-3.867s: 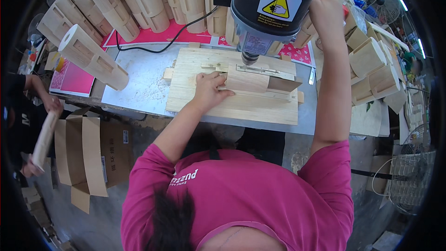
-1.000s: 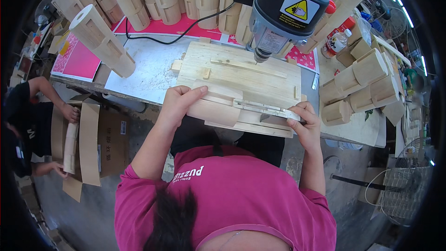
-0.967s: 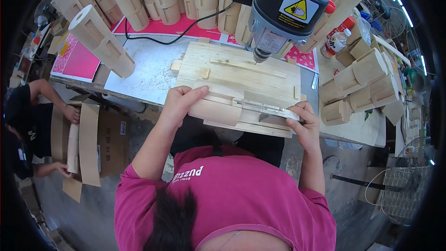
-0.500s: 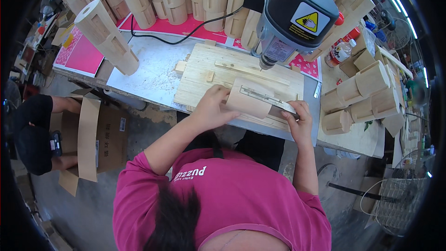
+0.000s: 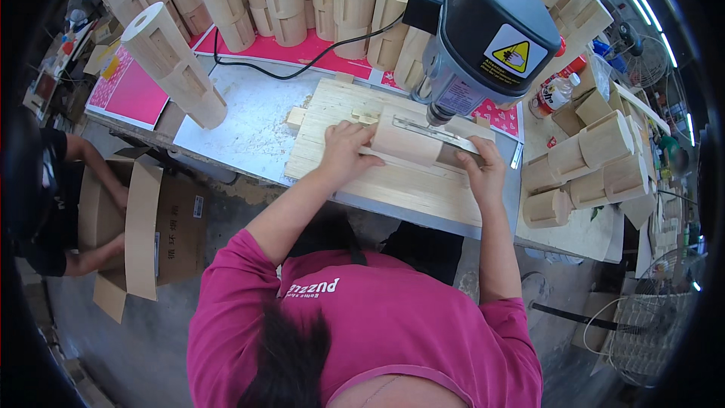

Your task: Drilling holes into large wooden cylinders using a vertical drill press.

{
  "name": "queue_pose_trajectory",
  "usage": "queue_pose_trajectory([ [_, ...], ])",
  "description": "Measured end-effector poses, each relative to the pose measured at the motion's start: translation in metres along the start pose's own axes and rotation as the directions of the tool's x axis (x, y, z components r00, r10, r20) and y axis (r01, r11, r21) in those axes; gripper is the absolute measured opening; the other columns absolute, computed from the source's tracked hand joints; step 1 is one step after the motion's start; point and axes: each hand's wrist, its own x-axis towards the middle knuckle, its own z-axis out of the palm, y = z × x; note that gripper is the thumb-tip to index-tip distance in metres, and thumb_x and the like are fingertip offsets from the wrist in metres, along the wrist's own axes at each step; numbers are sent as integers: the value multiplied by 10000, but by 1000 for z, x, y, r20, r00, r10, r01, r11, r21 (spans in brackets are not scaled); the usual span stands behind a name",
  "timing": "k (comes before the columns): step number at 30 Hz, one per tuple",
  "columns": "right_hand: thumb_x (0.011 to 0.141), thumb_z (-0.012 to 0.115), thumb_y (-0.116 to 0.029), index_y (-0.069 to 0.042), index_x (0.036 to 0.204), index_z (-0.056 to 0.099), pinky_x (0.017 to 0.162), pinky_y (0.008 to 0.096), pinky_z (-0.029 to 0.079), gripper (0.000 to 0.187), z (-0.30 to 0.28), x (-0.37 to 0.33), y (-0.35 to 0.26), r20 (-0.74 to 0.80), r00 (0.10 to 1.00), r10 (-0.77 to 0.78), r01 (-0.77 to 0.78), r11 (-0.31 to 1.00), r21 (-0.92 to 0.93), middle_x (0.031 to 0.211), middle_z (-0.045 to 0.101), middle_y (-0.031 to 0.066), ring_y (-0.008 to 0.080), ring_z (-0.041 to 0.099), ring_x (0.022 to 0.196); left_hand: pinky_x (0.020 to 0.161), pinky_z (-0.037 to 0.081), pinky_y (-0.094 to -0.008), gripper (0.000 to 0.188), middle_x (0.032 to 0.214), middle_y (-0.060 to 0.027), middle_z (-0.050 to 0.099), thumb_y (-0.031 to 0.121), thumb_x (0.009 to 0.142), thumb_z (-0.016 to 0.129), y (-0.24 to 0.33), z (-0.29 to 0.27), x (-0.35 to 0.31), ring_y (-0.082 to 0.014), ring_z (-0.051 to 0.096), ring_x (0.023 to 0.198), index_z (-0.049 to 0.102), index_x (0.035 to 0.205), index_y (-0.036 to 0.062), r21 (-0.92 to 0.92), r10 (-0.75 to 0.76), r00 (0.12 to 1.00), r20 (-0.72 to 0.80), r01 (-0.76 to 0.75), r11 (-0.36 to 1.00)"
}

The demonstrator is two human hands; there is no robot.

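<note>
A pale wooden cylinder lies on its side on a flat wooden board. Along its upper side runs a narrow metal strip with a slot. My left hand grips the cylinder's left end. At the other end, my right hand pinches the strip's right end against the wood, its thumb below and fingers above. The chuck of a dark bench drill press hangs just above the strip's far edge. Whether the bit touches anything, I cannot make out.
Notched wooden cylinders stand stacked along the back. One tall stack leans at the left, and more cylinders lie at the right. A black cable crosses the bench. At the left a person reaches into a cardboard box.
Both my hands have pushed the cylinder and its metal strip away from me, under the drill chuck. The person at the left has shifted, with both arms now reaching into the box.
</note>
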Motion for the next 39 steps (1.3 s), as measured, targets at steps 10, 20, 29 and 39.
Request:
queue_pose_trajectory([
  [10, 813, 625, -71, -46, 1185, 496, 945, 285, 361, 394, -31, 30, -40, -17, 999, 40, -34, 957, 289, 1126, 524, 77, 179, 457, 1137, 768, 300, -351, 559, 782, 1, 554, 265, 589, 783, -27, -10, 8, -176, 546, 792, 587, 1089, 112, -121, 149, 980, 134, -133, 984],
  [20, 938, 449, -315, -1, 1061, 572, 676, 237, 425, 359, -79, 154, -123, -54, 997, -52, 52, 999, -10, 840, 577, 21, 107, 528, 747, 759, 305, -338, 534, 804, -5, 552, 285, 629, 765, -26, -11, 8, -146, 586, 752, 577, 1098, 111, -115, 182, 971, 156, -165, 980],
  [29, 880, 531, -134, 1, 720, 543, 477, 327, 366, 209, -68, 63, -149, -207, 927, -314, 230, 908, -349, 559, 450, 138, 247, 454, 464, 750, 303, -334, 510, 791, 2, 546, 289, 630, 764, -28, -11, 9, -142, 579, 724, 589, 1076, 115, -113, 187, 970, 157, -171, 979],
  [39, 826, 543, -55, -9, 927, 620, 664, 365, 405, 135, 4, -1, -61, -242, 908, -342, 270, 919, -286, 700, 568, 85, 238, 537, 638, 767, 309, -330, 491, 778, 9, 542, 292, 628, 760, -22, -15, 11, -141, 567, 732, 601, 1069, 143, -89, 168, 973, 158, -155, 984],
])
